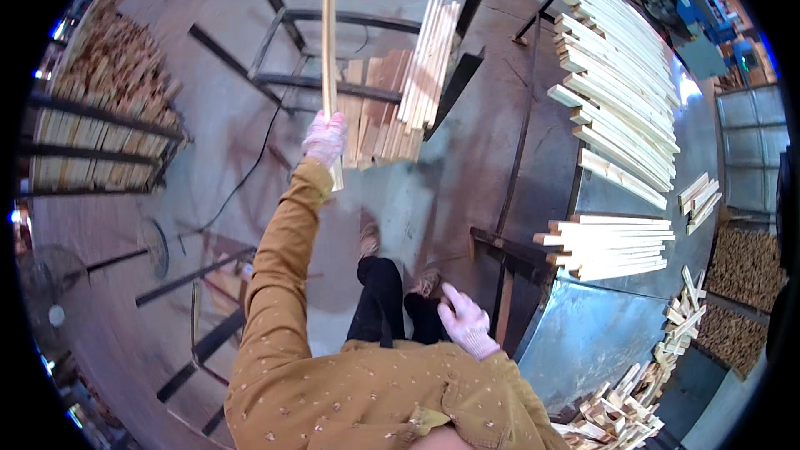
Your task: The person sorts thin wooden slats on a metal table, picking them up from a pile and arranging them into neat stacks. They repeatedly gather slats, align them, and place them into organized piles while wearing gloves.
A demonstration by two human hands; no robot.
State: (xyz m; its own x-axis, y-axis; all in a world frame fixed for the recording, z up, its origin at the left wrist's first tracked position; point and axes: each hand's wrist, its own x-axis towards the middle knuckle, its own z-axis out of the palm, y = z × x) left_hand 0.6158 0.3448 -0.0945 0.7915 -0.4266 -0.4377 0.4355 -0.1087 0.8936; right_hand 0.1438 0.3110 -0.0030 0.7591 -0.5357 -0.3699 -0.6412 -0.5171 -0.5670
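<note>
My left hand [325,137], in a pale work glove, is closed round the lower part of a long, light wooden strip [330,42]. The strip stretches away from me over a dark metal rack [350,87], and its near end sticks out below my fist. On the rack's right side lies a bundle of light strips [429,58]. Wider brown boards [375,121] sit lower down within the frame. My right hand [468,321], gloved too, hangs near my right leg beside the metal table [617,317]. It holds nothing visible, its fingers loosely bent and apart.
Rows of light wooden pieces [621,92] and a smaller stack [612,243] cover parts of the table at right. Short offcuts [621,408] are heaped at its near end. A full wood rack [108,108] stands left, near a fan [154,247]. A black cable [242,183] crosses the floor.
</note>
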